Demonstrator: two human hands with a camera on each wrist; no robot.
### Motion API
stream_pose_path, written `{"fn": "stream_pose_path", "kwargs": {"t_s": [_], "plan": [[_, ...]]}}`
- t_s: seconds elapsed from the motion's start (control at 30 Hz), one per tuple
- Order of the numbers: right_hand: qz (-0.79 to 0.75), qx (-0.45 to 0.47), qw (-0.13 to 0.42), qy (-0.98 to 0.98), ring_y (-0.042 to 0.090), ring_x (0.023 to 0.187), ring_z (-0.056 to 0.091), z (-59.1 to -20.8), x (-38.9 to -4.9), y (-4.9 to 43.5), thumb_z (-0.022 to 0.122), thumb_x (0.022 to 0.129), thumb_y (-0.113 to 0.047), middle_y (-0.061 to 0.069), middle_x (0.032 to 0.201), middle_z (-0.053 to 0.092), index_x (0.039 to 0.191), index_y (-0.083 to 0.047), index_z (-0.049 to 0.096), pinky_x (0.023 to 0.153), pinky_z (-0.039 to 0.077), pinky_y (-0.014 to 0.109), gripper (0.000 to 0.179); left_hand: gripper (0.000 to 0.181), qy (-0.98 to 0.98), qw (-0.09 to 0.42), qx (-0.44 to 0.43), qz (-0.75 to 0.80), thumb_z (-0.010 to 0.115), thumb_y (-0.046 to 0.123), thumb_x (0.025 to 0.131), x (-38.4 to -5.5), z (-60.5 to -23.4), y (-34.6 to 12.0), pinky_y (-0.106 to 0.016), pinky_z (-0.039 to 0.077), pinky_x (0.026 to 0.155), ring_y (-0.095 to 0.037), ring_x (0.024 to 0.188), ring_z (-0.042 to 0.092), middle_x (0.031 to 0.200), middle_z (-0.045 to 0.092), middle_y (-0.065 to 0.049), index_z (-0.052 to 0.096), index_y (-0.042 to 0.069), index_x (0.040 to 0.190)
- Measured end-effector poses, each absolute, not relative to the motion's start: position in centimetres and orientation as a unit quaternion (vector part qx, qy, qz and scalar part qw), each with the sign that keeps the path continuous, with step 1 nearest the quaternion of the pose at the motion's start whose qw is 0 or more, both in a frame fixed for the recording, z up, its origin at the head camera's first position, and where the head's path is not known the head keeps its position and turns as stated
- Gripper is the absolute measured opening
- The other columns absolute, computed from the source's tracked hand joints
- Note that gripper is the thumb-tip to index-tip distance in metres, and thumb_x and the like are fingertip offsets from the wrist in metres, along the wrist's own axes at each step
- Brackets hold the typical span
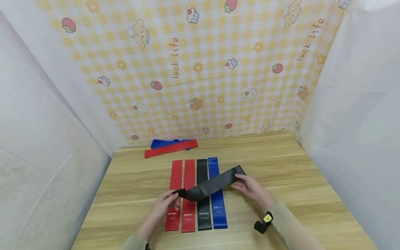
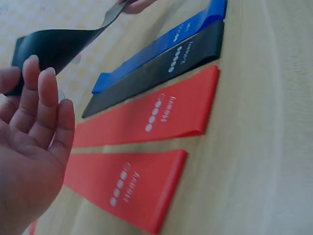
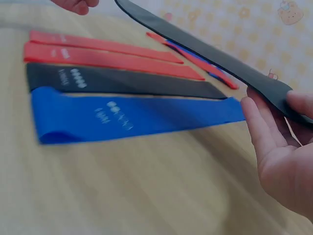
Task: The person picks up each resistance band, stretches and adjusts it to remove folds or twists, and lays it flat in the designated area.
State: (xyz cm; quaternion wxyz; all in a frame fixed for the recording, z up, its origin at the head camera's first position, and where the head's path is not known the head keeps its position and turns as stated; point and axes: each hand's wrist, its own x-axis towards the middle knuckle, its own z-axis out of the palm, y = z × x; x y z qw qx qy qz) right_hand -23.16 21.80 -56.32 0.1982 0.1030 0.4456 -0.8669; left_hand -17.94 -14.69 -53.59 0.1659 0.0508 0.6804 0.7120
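A black resistance band [image 1: 215, 185] hangs stretched at a slant between both hands, above a row of flat bands. My left hand [image 1: 168, 202] pinches its lower end between thumb and forefinger; the other fingers stay loosely bent, as the left wrist view shows. Higher up, the right hand [image 1: 250, 187] grips the other end, thumb on top. Below lie two red bands [image 1: 172, 222] marked Heavy, a black band [image 1: 204, 222] marked X-Heavy and a blue band [image 1: 220, 218] marked Light, side by side. The held band hides part of them.
Towards the back left of the wooden table [image 1: 131, 187], another red band [image 1: 171, 148] lies across some blue band [image 1: 160, 143]. A checked yellow cloth [image 1: 212, 86] hangs behind the table, and white sheets [image 1: 350, 121] flank it. A black wrist device [image 1: 263, 224] sits on the right wrist.
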Motion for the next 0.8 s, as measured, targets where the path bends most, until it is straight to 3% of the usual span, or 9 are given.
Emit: {"fn": "stream_pose_path", "kwargs": {"t_s": [0.07,0.17,0.3,0.37,0.47,0.57,0.67,0.8], "plan": [[-0.861,0.094,0.202,0.457,0.023,0.081,0.070,-56.6,-22.3,22.0,0.044,0.101,-0.001,0.014,0.089,0.069,0.126,0.009,0.040,0.088,0.052,0.041,0.028,0.020,0.669,0.184,0.041,0.719,0.052,0.010,0.099,-17.6,-54.0,-15.1,-0.025,0.049,0.059,-0.012,0.056,0.056,0.072,0.060,-0.005,0.060,-0.008,0.096],[-0.852,0.078,0.205,0.475,0.022,0.077,0.070,-56.9,-21.3,22.3,0.043,0.100,0.001,0.014,0.088,0.069,0.112,0.004,0.049,0.084,0.054,0.040,0.014,0.017,0.659,0.226,0.030,0.717,0.052,0.012,0.098,-17.2,-54.3,-15.7,-0.026,0.052,0.063,-0.014,0.059,0.061,0.079,0.066,-0.011,0.065,0.000,0.100],[-0.844,0.062,0.203,0.492,0.022,0.079,0.070,-56.7,-20.6,22.8,0.040,0.100,0.000,0.013,0.092,0.068,0.110,0.002,0.050,0.082,0.055,0.040,0.015,0.028,0.654,0.279,0.026,0.703,0.050,0.022,0.100,-17.2,-54.4,-16.2,-0.033,0.056,0.075,-0.022,0.077,0.069,0.096,0.070,-0.017,0.066,0.001,0.109],[-0.839,0.054,0.205,0.502,0.021,0.079,0.070,-56.6,-20.5,23.0,0.040,0.099,0.000,0.013,0.091,0.067,0.107,0.002,0.051,0.082,0.055,0.039,0.014,0.035,0.658,0.287,0.024,0.695,0.047,0.028,0.102,-17.3,-54.3,-16.4,-0.035,0.056,0.075,-0.027,0.082,0.070,0.100,0.069,-0.019,0.066,0.000,0.109],[-0.828,0.041,0.209,0.519,0.020,0.082,0.070,-56.6,-20.5,23.3,0.042,0.099,0.001,0.012,0.092,0.068,0.105,0.000,0.055,0.083,0.054,0.038,0.014,0.038,0.672,0.275,0.018,0.687,0.045,0.033,0.103,-17.4,-54.3,-16.5,-0.034,0.057,0.070,-0.031,0.084,0.070,0.100,0.067,-0.018,0.066,0.001,0.103],[-0.804,0.028,0.219,0.552,0.020,0.087,0.070,-56.6,-20.7,23.6,0.047,0.099,-0.002,0.009,0.094,0.069,0.102,-0.005,0.058,0.078,0.056,0.034,0.011,0.030,0.675,0.256,0.012,0.692,0.051,0.026,0.102,-17.4,-54.3,-16.7,-0.033,0.057,0.065,-0.031,0.083,0.070,0.101,0.066,-0.014,0.065,-0.001,0.101],[-0.779,0.022,0.235,0.581,0.021,0.091,0.069,-56.4,-20.9,23.7,0.053,0.098,-0.008,0.005,0.092,0.069,0.095,-0.011,0.058,0.069,0.056,0.029,0.007,0.028,0.670,0.237,0.010,0.704,0.059,0.012,0.096,-17.5,-54.5,-16.9,-0.031,0.056,0.061,-0.027,0.078,0.069,0.098,0.066,-0.015,0.056,-0.009,0.115],[-0.749,0.018,0.248,0.615,0.021,0.088,0.068,-55.3,-21.5,24.1,0.057,0.097,-0.013,0.002,0.084,0.069,0.084,-0.014,0.058,0.063,0.055,0.027,0.013,0.052,0.688,0.202,0.004,0.697,0.063,0.006,0.093,-17.8,-54.5,-17.3,-0.028,0.054,0.061,-0.020,0.074,0.065,0.096,0.066,-0.014,0.039,-0.010,0.136]]}}
